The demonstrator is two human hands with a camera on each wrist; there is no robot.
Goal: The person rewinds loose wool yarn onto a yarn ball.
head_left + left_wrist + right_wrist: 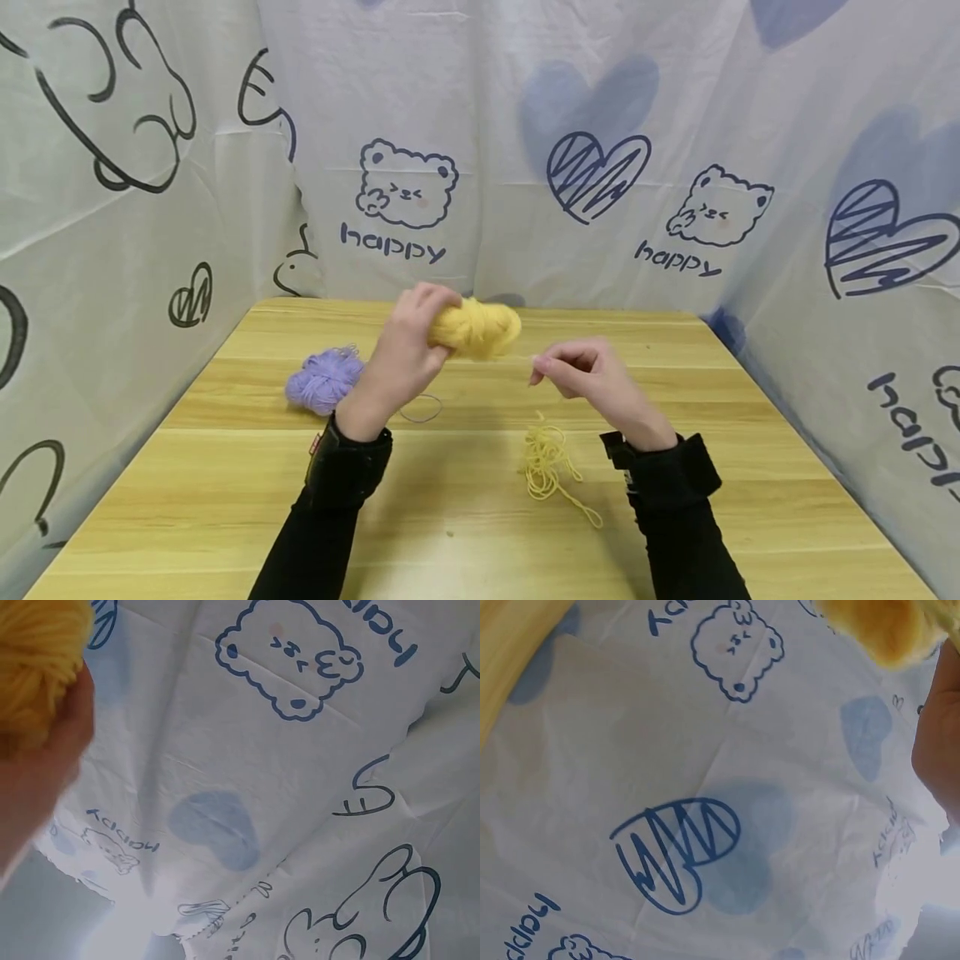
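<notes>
Now my left hand [401, 354] is wrapped round the yellow ball [477, 327] of yarn and holds it up above the far middle of the table [225, 500]; my right hand [592, 379] is just beside it, fingers curled, tips pinched together; I think they pinch a thin yellow strand from the ball, but it is too thin to see well. I judge the winding is well along, since the ball is already fat; some is left, because a loose yellow heap [547, 467] lies on the table near my right wrist, toward the near edge. A purple ball [324, 381] sits near the left edge, and a thin loop [422, 408] lies beside it, close to my left wrist; I cannot tell what the loop is. My wrist views show mostly the cloth [300, 787] with bears and hearts; the yellow ball is cut off at their corners, and my fingers hardly show there.
</notes>
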